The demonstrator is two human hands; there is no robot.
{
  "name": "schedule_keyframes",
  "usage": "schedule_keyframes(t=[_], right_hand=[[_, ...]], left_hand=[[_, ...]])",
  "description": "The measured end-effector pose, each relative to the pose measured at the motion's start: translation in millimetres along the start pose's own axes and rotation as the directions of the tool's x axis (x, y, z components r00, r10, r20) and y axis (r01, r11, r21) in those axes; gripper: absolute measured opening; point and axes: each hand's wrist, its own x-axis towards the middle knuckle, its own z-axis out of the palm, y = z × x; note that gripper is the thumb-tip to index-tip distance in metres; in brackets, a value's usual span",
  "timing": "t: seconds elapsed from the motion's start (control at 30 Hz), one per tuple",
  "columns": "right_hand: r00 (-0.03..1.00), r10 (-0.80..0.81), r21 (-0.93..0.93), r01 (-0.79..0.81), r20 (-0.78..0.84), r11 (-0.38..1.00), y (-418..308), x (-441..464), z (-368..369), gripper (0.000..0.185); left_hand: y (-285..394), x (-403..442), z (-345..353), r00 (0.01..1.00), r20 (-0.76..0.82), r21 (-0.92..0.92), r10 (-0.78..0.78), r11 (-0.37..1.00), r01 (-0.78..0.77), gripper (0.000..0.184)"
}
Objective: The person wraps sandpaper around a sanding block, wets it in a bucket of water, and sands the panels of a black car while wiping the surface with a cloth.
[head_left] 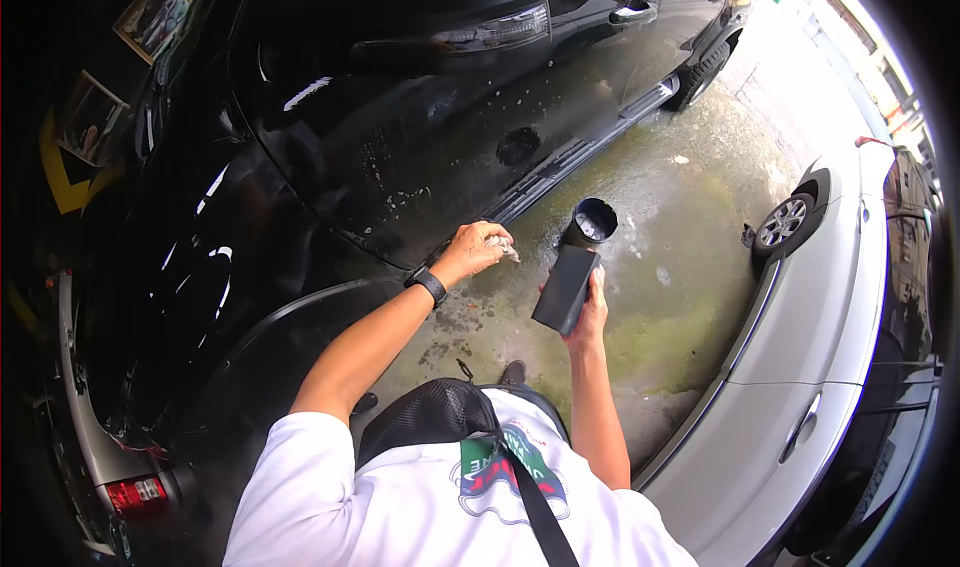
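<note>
My left hand (pixel 473 252) has its fingers closed on a crumpled, pale cloth (pixel 503 245), close to the lower side of a glossy black car (pixel 400 167). In my right hand (pixel 592 307) is a dark rectangular block (pixel 568 289), gripped from its right side with the thumb along the edge; most of the fingers are hidden behind it. Just beyond the block, a dark bucket (pixel 594 221) stands on the wet ground, with something pale inside. Wet spots and whitish marks show on the car's panel.
A silver car (pixel 800 337) stands along the right side. The black car's side step (pixel 570 174) runs toward its rear wheel (pixel 700 75). A red tail light (pixel 136 495) shows at lower left, and framed pictures (pixel 155 15) at upper left.
</note>
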Motion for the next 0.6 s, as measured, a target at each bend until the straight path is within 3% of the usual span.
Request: schedule_keyframes(t=[0.13,0.23,0.33,0.37,0.4,0.47,0.53,0.6], right_hand=[[0.946,0.101,0.127,-0.146,0.308,0.981,-30,18,46,0.060],[0.923,0.112,0.202,-0.197,0.369,0.959,-48,21,65,0.070],[0.880,0.121,0.217,-0.244,0.460,0.945,-55,23,64,0.077],[0.880,0.120,0.216,-0.242,0.461,0.946,-55,21,66,0.077],[0.882,0.119,0.191,-0.227,0.455,0.955,-56,19,69,0.073],[0.883,0.120,0.162,-0.214,0.455,0.963,-51,18,73,0.070],[0.959,0.140,0.220,-0.196,0.246,0.956,-42,22,72,0.064],[0.971,0.126,0.205,-0.168,0.205,0.964,-33,24,70,0.060]], left_hand=[[66,-20,0,0.986,-0.055,0.015,0.155,0.988,-0.154,0.025],[90,-30,-10,0.941,-0.185,0.072,0.284,0.959,-0.276,0.022],[107,-42,-22,0.905,-0.186,0.175,0.382,0.920,-0.352,0.042],[114,-48,-26,0.887,-0.166,0.239,0.430,0.891,-0.387,0.053],[119,-51,-28,0.886,-0.169,0.239,0.432,0.890,-0.388,0.053],[127,-55,-28,0.843,-0.035,0.381,0.536,0.787,-0.485,0.077],[131,-56,-27,0.858,0.020,0.406,0.513,0.780,-0.476,0.081],[129,-54,-24,0.872,0.073,0.440,0.483,0.770,-0.463,0.081]])
